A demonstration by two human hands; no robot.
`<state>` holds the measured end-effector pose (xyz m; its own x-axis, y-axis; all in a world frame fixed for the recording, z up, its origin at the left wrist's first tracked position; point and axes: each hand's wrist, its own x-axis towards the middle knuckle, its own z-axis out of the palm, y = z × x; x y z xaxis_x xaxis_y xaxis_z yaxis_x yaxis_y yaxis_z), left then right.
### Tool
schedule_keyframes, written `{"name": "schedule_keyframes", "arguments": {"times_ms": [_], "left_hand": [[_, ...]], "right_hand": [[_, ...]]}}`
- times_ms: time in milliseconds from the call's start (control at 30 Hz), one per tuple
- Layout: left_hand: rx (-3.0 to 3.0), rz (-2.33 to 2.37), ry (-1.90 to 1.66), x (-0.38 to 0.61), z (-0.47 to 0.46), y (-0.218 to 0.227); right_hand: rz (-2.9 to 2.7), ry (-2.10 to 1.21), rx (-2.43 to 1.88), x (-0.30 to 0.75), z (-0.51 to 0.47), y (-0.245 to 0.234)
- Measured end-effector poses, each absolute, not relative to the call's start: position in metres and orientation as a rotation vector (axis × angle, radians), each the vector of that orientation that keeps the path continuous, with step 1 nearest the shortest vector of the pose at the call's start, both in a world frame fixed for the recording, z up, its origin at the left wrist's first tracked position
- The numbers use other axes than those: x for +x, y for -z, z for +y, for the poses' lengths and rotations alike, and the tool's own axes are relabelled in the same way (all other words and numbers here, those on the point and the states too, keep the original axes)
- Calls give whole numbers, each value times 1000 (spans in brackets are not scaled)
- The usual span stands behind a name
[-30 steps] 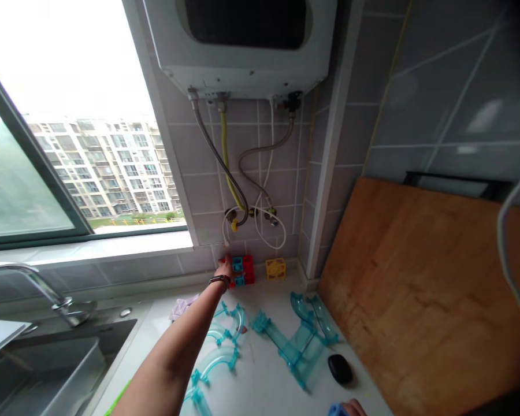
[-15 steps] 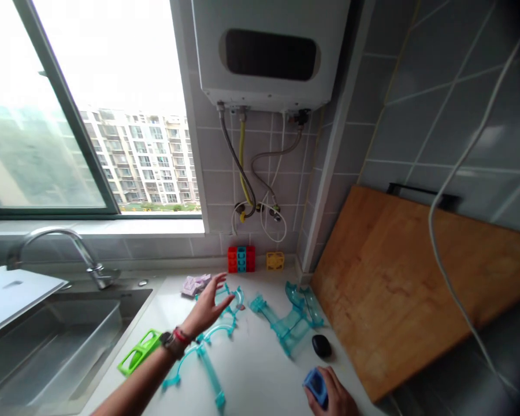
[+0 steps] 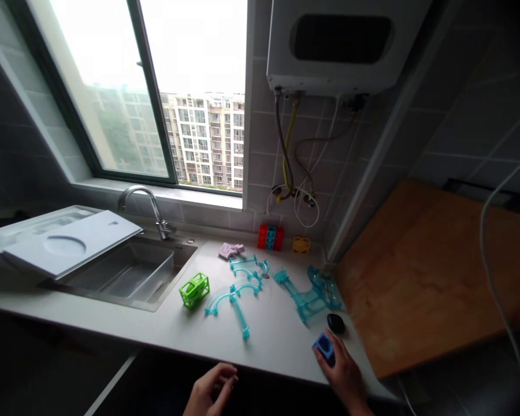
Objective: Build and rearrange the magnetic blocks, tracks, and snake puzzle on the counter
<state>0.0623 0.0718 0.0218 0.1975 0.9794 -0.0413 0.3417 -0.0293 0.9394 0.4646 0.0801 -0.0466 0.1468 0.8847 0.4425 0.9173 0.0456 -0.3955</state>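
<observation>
My right hand (image 3: pixel 344 370) is closed on a blue block (image 3: pixel 324 344) with a hollow face, at the counter's front right. Just behind it lies a smooth black oval object (image 3: pixel 336 323). In front of the counter edge, my left hand (image 3: pixel 210 392) hangs loosely curled and holds nothing I can see; a small gap shows between thumb and fingers. Curved and straight translucent teal track pieces (image 3: pixel 240 315) lie spread over the middle. A bigger cluster of teal pieces (image 3: pixel 309 300) sits to their right, and a green open-frame block (image 3: pixel 195 290) to their left.
Along the back wall stand a red and blue block stack (image 3: pixel 270 237) and a yellow block (image 3: pixel 301 245). Pink pieces (image 3: pixel 231 249) lie nearby. A sink (image 3: pixel 184 266) with a faucet (image 3: pixel 158 216) is at left, partly covered by a white panel (image 3: pixel 95 248). A wooden board (image 3: pixel 433 277) leans at right.
My left hand has drawn back from over the teal pieces to below the counter's front edge. My right hand keeps its hold on the blue block. The camera view has swung left.
</observation>
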Motion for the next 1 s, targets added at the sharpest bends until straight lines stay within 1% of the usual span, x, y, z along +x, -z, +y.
{"name": "schedule_keyframes", "arguments": {"times_ms": [133, 267, 433, 567, 700, 867, 1000], "left_hand": [[1721, 1372, -917, 54, 95, -58], [1940, 1501, -874, 42, 122, -67], [2093, 1682, -789, 14, 171, -82], [2154, 1899, -642, -11, 223, -100], [2135, 2069, -401, -23, 267, -108], [2121, 2073, -147, -26, 301, -106], [2194, 1973, -104, -31, 328, -123]], "right_hand": [[-1691, 16, -1820, 463, 79, 42], [-1670, -5, -1808, 461, 78, 37], [-1670, 55, -1805, 460, 79, 35], [-1665, 81, -1819, 459, 79, 35], [-1649, 77, -1828, 459, 79, 37], [-1656, 71, -1845, 459, 80, 41], [-1670, 122, -1829, 463, 81, 53]]}}
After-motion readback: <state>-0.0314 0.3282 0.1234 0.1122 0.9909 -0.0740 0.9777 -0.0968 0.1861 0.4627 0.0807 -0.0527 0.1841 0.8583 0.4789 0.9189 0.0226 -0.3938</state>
